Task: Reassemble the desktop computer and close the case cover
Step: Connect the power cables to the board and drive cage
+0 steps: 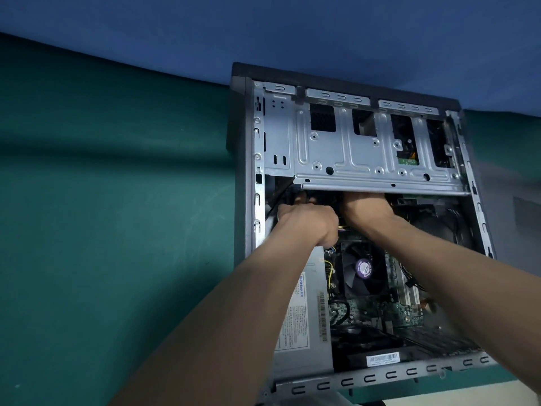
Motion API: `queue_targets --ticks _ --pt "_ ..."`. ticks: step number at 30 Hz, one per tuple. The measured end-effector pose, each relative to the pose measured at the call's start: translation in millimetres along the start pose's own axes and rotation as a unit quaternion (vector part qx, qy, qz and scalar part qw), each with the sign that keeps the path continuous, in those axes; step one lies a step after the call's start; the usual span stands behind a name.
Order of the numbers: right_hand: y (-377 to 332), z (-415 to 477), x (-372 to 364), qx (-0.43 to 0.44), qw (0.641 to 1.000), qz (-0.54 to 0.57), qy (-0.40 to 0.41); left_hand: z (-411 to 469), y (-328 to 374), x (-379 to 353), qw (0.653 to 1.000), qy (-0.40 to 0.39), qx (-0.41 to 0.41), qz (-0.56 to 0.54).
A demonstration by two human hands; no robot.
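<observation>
left hand [307, 221] clenches black cable [275, 202] | right hand [366, 208]: fingers hidden under drive cage [360, 153]; cannot tell | best: align it squarely; press gently

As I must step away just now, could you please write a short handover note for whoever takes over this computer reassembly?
Left hand: fingers curled, seemingly round black cables just below the drive cage.
Right hand: fingers hidden under the cage edge; its grip cannot be told.
Computer case lies open on the green mat.
Done: CPU fan and power supply are in place.
Left: finish the work under the cage, then fit the side cover, which is not in view.
</observation>
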State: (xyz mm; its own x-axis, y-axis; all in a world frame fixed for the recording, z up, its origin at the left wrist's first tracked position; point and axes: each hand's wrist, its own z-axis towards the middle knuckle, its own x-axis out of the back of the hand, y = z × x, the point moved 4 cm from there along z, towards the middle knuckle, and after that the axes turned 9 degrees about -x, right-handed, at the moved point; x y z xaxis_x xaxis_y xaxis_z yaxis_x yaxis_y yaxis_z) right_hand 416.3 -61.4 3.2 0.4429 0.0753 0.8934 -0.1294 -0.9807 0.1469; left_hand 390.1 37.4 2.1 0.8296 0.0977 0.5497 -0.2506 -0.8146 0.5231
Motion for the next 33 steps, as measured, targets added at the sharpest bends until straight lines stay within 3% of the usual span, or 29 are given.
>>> queue_targets --ticks 10,13,19,24,26,30,32,33 --pt "-13.2 -14.9 5.3 0.007 0.996 -0.075 -0.043 2.4 -4.3 -5.1 1.000 0.007 0.023 0.001" --pt "-7.3 -41.3 17.0 0.035 0.998 -0.059 0.017 -1.8 -2.9 -2.7 0.999 0.015 0.034 0.027" --pt "57.3 -98.0 44.1 0.119 0.972 0.140 0.149 -12.9 41.4 7.2 0.990 0.061 0.046 0.120" --pt "158.2 -90.2 52.8 -0.012 0.936 0.206 0.284 -9.4 94.6 -1.4 0.987 0.115 0.102 0.045" --pt "180.8 -75.9 43.3 -0.050 0.942 0.224 0.246 -4.4 111.8 -6.4 0.980 0.127 0.153 0.009" --pt "185.8 -62.1 12.8 -0.063 0.947 0.307 0.073 9.5 140.5 -10.0 0.955 0.221 0.185 -0.071" --pt "187.2 -60.9 5.0 -0.074 0.944 0.310 0.083 13.9 148.0 -8.3 0.909 0.309 0.172 -0.219" --pt "188.3 -60.7 4.4 -0.071 0.946 0.302 0.100 14.6 150.8 -9.2 0.866 0.348 0.179 -0.313"
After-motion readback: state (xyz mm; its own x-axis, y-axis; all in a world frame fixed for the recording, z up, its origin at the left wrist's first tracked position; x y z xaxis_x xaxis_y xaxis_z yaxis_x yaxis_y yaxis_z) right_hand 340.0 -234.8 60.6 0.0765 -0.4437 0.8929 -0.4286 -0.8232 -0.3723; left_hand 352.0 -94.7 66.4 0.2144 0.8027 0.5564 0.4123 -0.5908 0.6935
